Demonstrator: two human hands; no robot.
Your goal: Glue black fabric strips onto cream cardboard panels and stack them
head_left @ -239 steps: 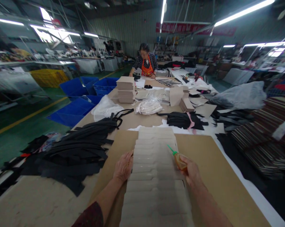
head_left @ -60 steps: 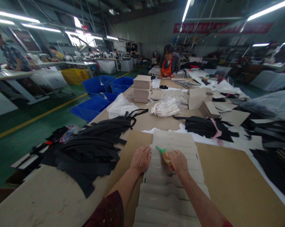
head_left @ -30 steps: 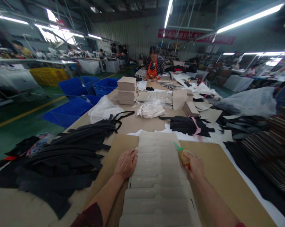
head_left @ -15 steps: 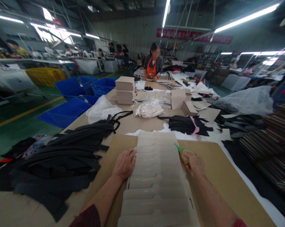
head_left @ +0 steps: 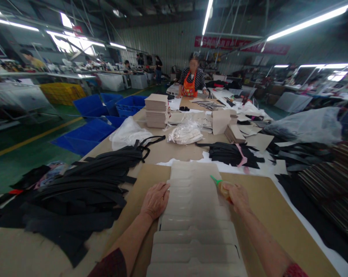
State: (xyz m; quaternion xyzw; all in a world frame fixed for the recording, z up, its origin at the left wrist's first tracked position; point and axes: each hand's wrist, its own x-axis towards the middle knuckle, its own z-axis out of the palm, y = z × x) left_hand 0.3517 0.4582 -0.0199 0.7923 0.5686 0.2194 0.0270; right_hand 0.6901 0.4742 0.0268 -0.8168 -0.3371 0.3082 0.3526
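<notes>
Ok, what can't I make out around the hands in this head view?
Head view:
Bottle: body wrapped by the right hand; fill level hidden.
Green nozzle tip: too small to tell if it touches the pale card row.
Card row's near end: cut off by the bottom edge.
Under the left hand: palm covers it.
Red banner: lettering blurred.
</notes>
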